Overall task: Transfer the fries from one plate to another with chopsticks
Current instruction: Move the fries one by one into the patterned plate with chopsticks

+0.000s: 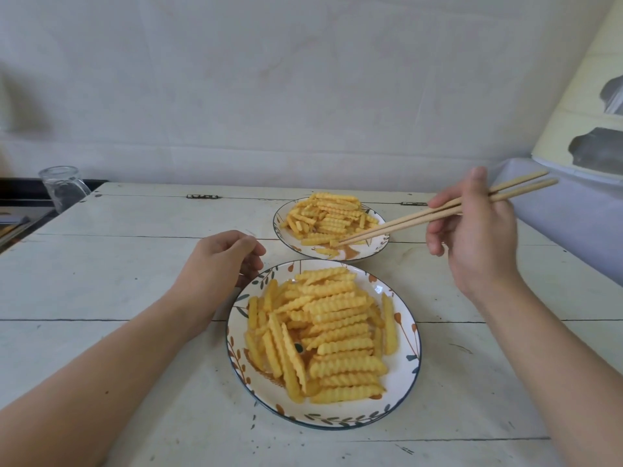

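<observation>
i judged the job roughly half done: my right hand (472,230) pinched the pale wooden chopsticks (438,210), tips at a crinkle-cut yellow fry (333,243) on the far leaf-patterned white plate (279,227), the near matching plate (409,335) sat heaped too, and my left hand (219,261) lay loosely curled, holding nothing.

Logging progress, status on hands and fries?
Right hand grips chopsticks, tips at far plate. Left hand beside near plate. Both plates hold fries. Nothing obstructing.

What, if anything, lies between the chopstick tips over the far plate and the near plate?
Nothing visible. The chopsticks in the right hand have their tips at the far plate; only bare table separates it from the near plate. The left hand rests beside the near plate's rim.
</observation>
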A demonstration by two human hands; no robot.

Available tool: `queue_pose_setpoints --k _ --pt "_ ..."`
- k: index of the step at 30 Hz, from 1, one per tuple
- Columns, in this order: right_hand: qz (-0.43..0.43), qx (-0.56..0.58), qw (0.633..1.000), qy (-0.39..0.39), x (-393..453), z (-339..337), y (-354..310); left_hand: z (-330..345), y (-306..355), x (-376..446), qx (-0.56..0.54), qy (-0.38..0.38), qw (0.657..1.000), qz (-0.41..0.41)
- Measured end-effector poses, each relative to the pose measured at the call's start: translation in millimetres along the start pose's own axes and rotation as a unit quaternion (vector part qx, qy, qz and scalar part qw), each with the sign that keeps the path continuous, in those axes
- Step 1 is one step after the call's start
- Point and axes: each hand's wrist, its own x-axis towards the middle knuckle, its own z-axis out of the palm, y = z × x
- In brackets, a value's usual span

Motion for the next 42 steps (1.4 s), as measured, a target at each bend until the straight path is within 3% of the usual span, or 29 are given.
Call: queue_pose_setpoints --k 3,7,10,14,18,21,25,34,42 --pt "0.039 0.109 0.989 -0.086 -13.6 4.1 -22.2 -0.2 0.0 0.7 -0.001 -0.003 1.0 -0.003" --pt "0.03 0.095 0.973 -0.207 -29.7 9.2 -27.6 0.1 0.0 0.0 -0.003 -0.001 1.0 -0.003" --pt "0.017 0.07 0.971 -0.228 -33.1 11.5 -26.5 0.4 0.2 0.6 -0.006 -0.001 1.0 -0.004" --pt "0.013 0.075 0.981 -0.179 -30.6 9.1 -31.5 0.0 -0.3 0.5 -0.008 -0.001 1.0 -0.005" --pt "-0.001 0.078 0.996 -0.04 -15.8 0.9 -28.4 -0.3 -0.3 -0.3 -0.01 -0.004 1.0 -0.005" --pt "-0.031 -0.033 0.998 0.034 -3.8 -9.2 -13.6 -0.3 -0.2 -0.4 -0.009 -0.003 1.0 -0.003" --pt "-0.029 -0.126 0.992 -0.005 -2.3 -12.7 7.2 0.2 -0.4 -0.4 -0.003 -0.003 1.0 -0.002" --pt "-0.03 -0.136 0.986 -0.092 -8.7 1.7 24.8 0.0 -1.3 0.3 0.0 -0.004 1.0 0.002" --pt "-0.022 -0.065 0.998 -0.003 -3.3 2.7 15.7 0.0 -1.7 0.8 -0.001 -0.003 1.0 0.002"
